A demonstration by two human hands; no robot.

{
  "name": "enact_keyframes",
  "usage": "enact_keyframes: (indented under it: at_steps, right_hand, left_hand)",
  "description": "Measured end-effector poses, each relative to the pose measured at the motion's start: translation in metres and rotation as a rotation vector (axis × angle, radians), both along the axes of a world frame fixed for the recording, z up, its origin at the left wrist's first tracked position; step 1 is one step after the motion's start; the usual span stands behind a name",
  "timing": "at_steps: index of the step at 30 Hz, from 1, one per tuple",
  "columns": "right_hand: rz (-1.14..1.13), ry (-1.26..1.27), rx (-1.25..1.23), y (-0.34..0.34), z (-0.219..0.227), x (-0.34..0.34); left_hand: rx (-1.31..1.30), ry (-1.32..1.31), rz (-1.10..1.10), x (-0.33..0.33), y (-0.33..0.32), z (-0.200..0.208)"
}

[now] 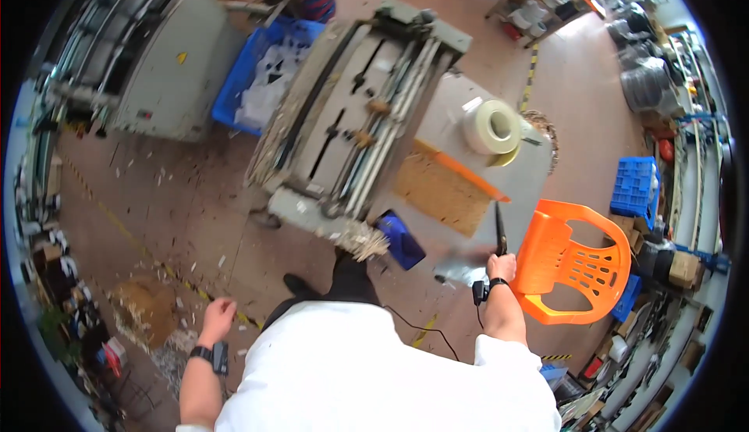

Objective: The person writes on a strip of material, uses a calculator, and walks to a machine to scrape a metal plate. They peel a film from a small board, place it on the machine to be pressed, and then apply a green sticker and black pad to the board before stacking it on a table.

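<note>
My right hand [502, 266] is closed round a black, narrow, elongated tool [500, 227] that points away from me over the grey table's near edge. What kind of tool it is, I cannot make out. Beside that hand stands an orange plastic chair [535, 254], and a clear plastic bag [462, 270] lies close to its left. My left hand [219, 319] hangs low over the floor at the left, loosely curled, fingers a little apart, with nothing visible in it. On the grey table [524, 184] are a brown board [441, 190], an orange strip [462, 169] and a cream tape roll [493, 127].
A grey roller machine [343, 112] stands ahead, with pale strips bunched at its near end. A blue dustpan-like piece [401, 240] is beside it. Blue crate [231, 92] with white scraps sits behind. A black cable [425, 327] crosses the floor. Shelving lines the right.
</note>
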State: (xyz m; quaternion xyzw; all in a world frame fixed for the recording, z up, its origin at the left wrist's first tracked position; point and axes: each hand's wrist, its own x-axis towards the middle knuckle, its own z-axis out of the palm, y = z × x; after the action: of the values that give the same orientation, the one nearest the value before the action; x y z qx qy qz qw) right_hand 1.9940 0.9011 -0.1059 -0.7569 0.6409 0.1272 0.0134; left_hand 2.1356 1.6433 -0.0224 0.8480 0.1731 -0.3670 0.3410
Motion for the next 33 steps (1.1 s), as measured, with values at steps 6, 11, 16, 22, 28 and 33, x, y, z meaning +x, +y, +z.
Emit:
enact_keyframes:
  at_steps: [6, 11, 16, 22, 28, 33]
  right_hand:
    - [-0.286, -0.097, 0.279, 0.099, -0.023, -0.129]
    - [-0.516, -0.321, 0.49, 0.207, -0.057, -0.2]
    - [0.614, -0.059, 1.011, 0.291, -0.087, -0.176]
    - [1.182, -0.305, 1.053, 0.462, 0.073, 0.051]
    - [1.424, -0.703, 1.27, 0.52, 0.094, 0.111]
    - [1.044, -0.544, 0.701, 0.432, -0.131, 0.09]
  left_hand:
    - [-0.14, -0.056, 0.137, -0.043, 0.03, -0.034]
    - [-0.211, -0.065, 0.161, -0.106, 0.086, -0.06]
    - [-0.305, -0.048, 0.267, -0.123, 0.102, -0.058]
    - [-0.51, 0.014, 0.115, -0.076, 0.056, -0.018]
    - [-0.867, -0.008, 0.755, -0.025, 0.011, 0.015]
    - [-0.572, -0.116, 0.777, -0.027, 0.076, -0.009]
